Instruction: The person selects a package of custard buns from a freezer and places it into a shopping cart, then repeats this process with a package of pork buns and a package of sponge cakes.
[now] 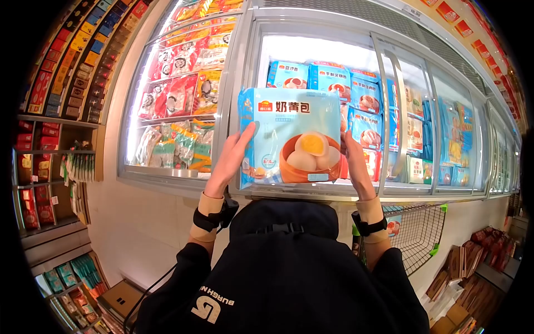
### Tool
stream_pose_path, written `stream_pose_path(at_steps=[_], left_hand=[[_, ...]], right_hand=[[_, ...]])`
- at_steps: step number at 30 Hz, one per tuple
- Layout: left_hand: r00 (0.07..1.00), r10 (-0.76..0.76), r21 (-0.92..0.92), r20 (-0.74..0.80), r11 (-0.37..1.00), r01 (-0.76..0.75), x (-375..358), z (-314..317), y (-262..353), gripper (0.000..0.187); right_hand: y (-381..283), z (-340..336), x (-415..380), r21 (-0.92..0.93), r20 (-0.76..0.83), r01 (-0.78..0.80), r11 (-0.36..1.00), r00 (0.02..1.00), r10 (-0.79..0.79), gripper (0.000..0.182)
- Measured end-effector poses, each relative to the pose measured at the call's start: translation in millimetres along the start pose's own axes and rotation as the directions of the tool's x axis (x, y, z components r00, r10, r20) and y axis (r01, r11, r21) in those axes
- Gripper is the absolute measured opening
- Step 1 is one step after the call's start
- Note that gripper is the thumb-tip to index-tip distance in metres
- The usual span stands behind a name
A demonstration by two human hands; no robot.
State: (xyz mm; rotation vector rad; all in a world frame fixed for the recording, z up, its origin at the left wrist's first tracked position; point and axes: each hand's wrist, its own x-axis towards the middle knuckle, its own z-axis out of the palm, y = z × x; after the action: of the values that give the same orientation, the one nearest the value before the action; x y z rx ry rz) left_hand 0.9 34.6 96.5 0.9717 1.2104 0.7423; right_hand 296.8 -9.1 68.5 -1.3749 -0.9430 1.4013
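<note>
A light blue bag of buns (295, 133) is held upright between my two hands, its printed front facing me. My left hand (232, 156) grips the bag's left edge, and my right hand (357, 164) holds its right edge, with the fingers partly hidden behind it. Behind the bag stands a chest freezer (345, 28) with its near compartment uncovered. More blue bags (329, 79) of buns lie inside it in rows. Both wrists wear black straps over beige bands.
At the left an upright glass-fronted freezer (186, 83) holds red and yellow packets. Shelves (61, 119) of boxed goods line the far left. A wire shopping cart (417, 234) with green corners is at the lower right. Sliding glass doors (414, 111) cover the freezer's right part.
</note>
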Motion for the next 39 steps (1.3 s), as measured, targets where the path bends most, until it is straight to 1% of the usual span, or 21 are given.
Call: stream_pose_path(at_steps=[3, 6, 9, 12, 13, 14, 16, 18, 21, 22, 24, 25, 26, 27, 29, 30, 33, 36, 39], left_hand=[[0.999, 0.023, -0.054, -0.022, 0.998, -0.024, -6.3, 7.4, 4.4, 0.060], [1.000, -0.010, -0.079, -0.028, 0.997, 0.008, -3.3, 5.0, -5.4, 0.064], [0.998, -0.055, -0.173, -0.043, 0.984, 0.047, 0.9, 4.3, -16.2, 0.066], [0.992, -0.078, -0.331, 0.101, 0.937, 0.108, -8.0, 9.5, -2.9, 0.066], [0.990, -0.082, -0.355, 0.119, 0.927, 0.119, -7.6, 9.8, -3.9, 0.065], [0.987, -0.085, -0.380, 0.135, 0.916, 0.131, -6.8, 7.7, -5.7, 0.065], [0.984, -0.095, -0.404, 0.148, 0.903, 0.148, -5.8, 4.1, -7.4, 0.064], [0.990, -0.062, -0.386, 0.130, 0.916, 0.108, -4.4, 1.5, -10.0, 0.064], [0.989, -0.039, -0.378, 0.140, 0.921, 0.090, -3.3, -4.0, -8.7, 0.063], [0.989, -0.037, -0.380, 0.145, 0.921, 0.090, -5.2, -5.1, -6.9, 0.063], [0.993, -0.040, -0.299, 0.110, 0.952, 0.071, -14.5, -2.8, 5.3, 0.062], [0.995, -0.041, -0.257, 0.092, 0.964, 0.063, -17.8, -1.5, 10.0, 0.062], [0.997, -0.044, -0.260, 0.061, 0.964, 0.058, -16.8, -2.6, 8.9, 0.059], [0.997, -0.049, -0.236, 0.064, 0.970, 0.063, -17.9, -2.7, 10.9, 0.057], [0.996, -0.063, -0.188, 0.071, 0.979, 0.075, -20.8, -2.5, 16.9, 0.055], [0.996, -0.047, -0.254, 0.071, 0.965, 0.063, -19.4, -3.7, 13.4, 0.051], [0.993, -0.003, -0.212, 0.121, 0.977, 0.028, -15.7, -8.8, 11.7, 0.048], [0.989, 0.028, -0.130, 0.144, 0.991, -0.009, -12.4, -11.9, 11.8, 0.047], [0.984, 0.036, 0.060, 0.172, 0.997, -0.047, -4.3, -24.4, 5.0, 0.045]], right_hand=[[2.7, -0.4, -0.5, -0.042, -0.045, 0.011, 0.999, 0.999, -0.013, 0.046], [-4.7, 4.8, -5.4, 0.029, -0.004, 0.103, 0.994, 0.995, -0.103, 0.033], [-21.5, 10.8, -12.8, 0.052, 0.066, 0.188, 0.981, 0.979, -0.191, 0.027], [-43.7, 25.1, -24.7, 0.098, 0.126, 0.203, 0.974, 0.969, -0.214, 0.026], [-51.8, 28.1, -28.5, 0.113, 0.148, 0.207, 0.972, 0.964, -0.223, 0.026], [-59.8, 30.1, -32.6, 0.084, 0.163, 0.198, 0.977, 0.964, -0.209, 0.028], [-61.0, 33.6, -34.1, 0.058, 0.201, 0.295, 0.954, 0.932, -0.300, 0.028], [-61.1, 39.4, -35.5, 0.041, 0.212, 0.365, 0.930, 0.906, -0.365, 0.028], [-67.4, 43.9, -38.2, -0.021, 0.162, 0.338, 0.941, 0.930, -0.330, 0.027], [-67.2, 42.6, -38.1, -0.072, 0.121, 0.287, 0.955, 0.953, -0.277, 0.028], [-65.3, 36.6, -32.4, -0.163, 0.035, 0.177, 0.971, 0.984, -0.174, 0.030], [-54.3, 34.5, -25.4, -0.102, 0.005, 0.201, 0.974, 0.979, -0.202, 0.034], [-49.9, 30.2, -21.5, -0.135, 0.002, 0.179, 0.975, 0.984, -0.180, 0.034], [-48.7, 27.0, -18.6, -0.169, -0.002, 0.156, 0.973, 0.987, -0.159, 0.034], [-46.6, 20.3, -14.5, -0.189, 0.015, 0.105, 0.976, 0.994, -0.104, 0.033], [-44.8, 17.1, -13.5, -0.201, 0.022, 0.079, 0.976, 0.997, -0.076, 0.033], [-35.1, 10.7, -10.6, -0.149, 0.068, 0.086, 0.985, 0.995, -0.076, 0.032], [-40.0, 8.7, -14.6, -0.128, 0.100, 0.062, 0.990, 0.994, -0.050, 0.034], [-32.4, 0.4, -12.1, -0.187, 0.156, 0.105, 0.977, 0.985, -0.076, 0.038]])
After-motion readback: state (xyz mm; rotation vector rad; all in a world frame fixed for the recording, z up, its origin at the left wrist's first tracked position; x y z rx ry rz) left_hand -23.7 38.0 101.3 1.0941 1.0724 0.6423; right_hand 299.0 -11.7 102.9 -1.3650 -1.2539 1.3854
